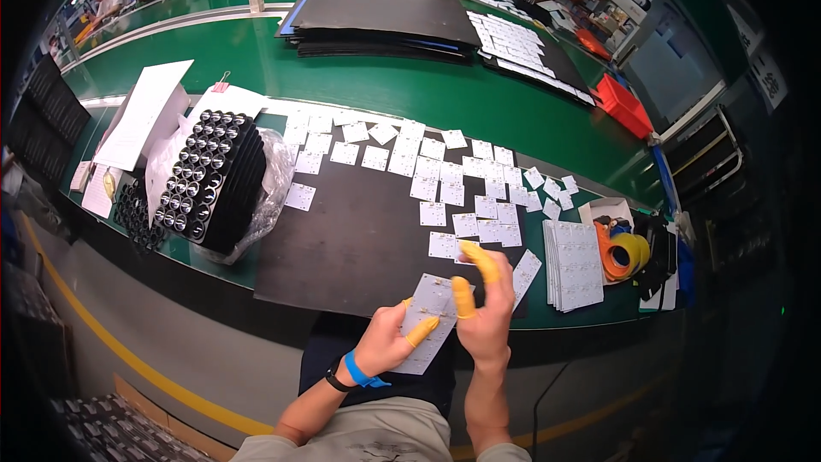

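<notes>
My left hand point(389, 340) grips a white circuit board panel point(425, 325) near the table's front edge, its thumb lying across the panel's face. To the right of the panel my right hand point(486, 312) is raised, thumb and index finger apart, with nothing visible between them. Yellow finger cots cover fingertips on both hands. Beyond the hands, many small white circuit boards point(432, 214) lie scattered over a black mat point(333, 248). A longer white board strip point(527, 276) rests just right of my right hand.
A stack of white board panels point(575, 265) stands on the right, beside a box with orange and yellow tape rolls point(631, 255). Left sits a black tray stack with round silver parts point(201, 180) in clear plastic. Black sheets point(385, 17) and a red bin point(624, 105) lie farther back.
</notes>
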Available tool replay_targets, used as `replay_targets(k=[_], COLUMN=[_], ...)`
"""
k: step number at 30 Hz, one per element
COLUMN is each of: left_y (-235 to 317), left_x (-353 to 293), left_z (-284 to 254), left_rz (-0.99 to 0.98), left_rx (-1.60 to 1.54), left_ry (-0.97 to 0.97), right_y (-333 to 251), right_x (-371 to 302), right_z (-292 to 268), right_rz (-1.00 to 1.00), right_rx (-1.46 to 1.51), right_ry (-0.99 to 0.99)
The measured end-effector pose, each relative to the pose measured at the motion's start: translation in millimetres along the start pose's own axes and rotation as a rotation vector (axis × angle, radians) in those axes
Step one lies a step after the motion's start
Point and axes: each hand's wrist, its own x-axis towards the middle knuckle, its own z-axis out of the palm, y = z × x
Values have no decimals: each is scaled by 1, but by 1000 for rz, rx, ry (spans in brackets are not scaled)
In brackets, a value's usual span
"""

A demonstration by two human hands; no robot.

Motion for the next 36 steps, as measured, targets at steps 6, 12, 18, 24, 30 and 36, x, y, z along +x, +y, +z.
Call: replay_targets(k=[6,12,18,24,30,36], left_y=[3,5,7,11,9,13], left_x=[1,5,6,-1,0,-3], left_z=[-6,-9,-4,-8,-12,-11], left_rz=[62,185,181,194,191,179], left_rx=[161,188,243,284,323,355], left_ry=[-73,-79,-87,-112,-64,-130], right_y=[-15,-12,-7,-13,-23,-3], right_x=[14,12,10,2,13,9], right_z=[11,17,13,13,15,14], right_rz=[81,30,63,-7,-2,-28], right_rx=[-35,-80,-43,-121,-106,-45], right_ry=[-237,-154,-169,-81,-43,-165])
